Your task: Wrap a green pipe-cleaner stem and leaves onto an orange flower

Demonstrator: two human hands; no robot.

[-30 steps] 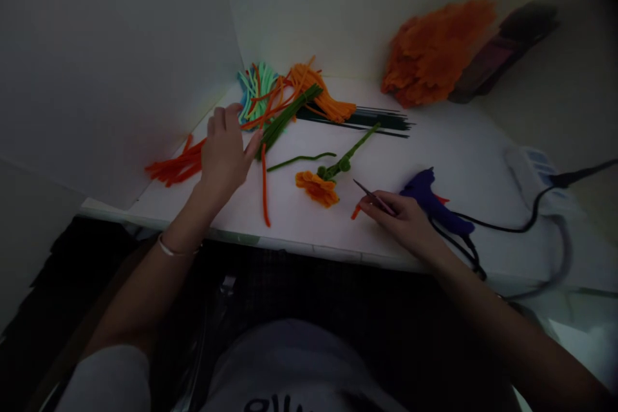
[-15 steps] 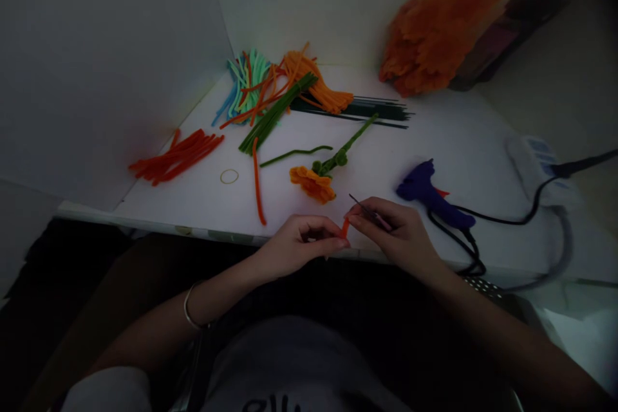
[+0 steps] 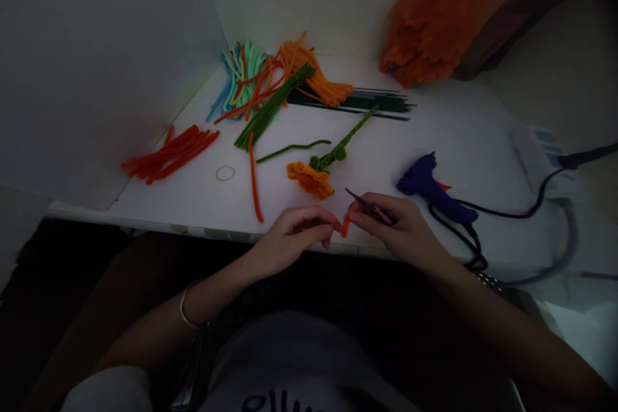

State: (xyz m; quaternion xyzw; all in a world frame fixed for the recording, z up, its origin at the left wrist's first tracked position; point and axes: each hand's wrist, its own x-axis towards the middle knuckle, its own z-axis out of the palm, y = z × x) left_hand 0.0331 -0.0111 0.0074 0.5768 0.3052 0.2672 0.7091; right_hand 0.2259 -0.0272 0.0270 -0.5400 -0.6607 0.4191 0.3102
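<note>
A short bent piece of red-orange pipe cleaner [image 3: 346,225] is pinched between the fingertips of my right hand [image 3: 391,222]. The same hand has small scissors [image 3: 369,207] tucked in it, their dark blades pointing up and left. My left hand [image 3: 299,232] is just left of the piece, thumb and index finger apart, the index tip close to it or touching. Beyond my hands lies an orange pipe-cleaner flower [image 3: 311,180] with a green stem [image 3: 355,134]. A longer orange pipe cleaner [image 3: 255,180] rests to the left of the flower.
Red pipe cleaners [image 3: 171,154] lie at the left near a rubber band [image 3: 224,173]. Green [image 3: 275,106], orange [image 3: 328,84] and pale green bundles [image 3: 248,71] sit behind, with dark stems [image 3: 376,102]. A blue glue gun [image 3: 434,188] with its cord is right; an orange fluffy bunch [image 3: 434,26] stands behind.
My left thumb and index finger have parted and drawn back left from the pipe cleaner piece, which stays in my right fingers. The camera view has shifted slightly.
</note>
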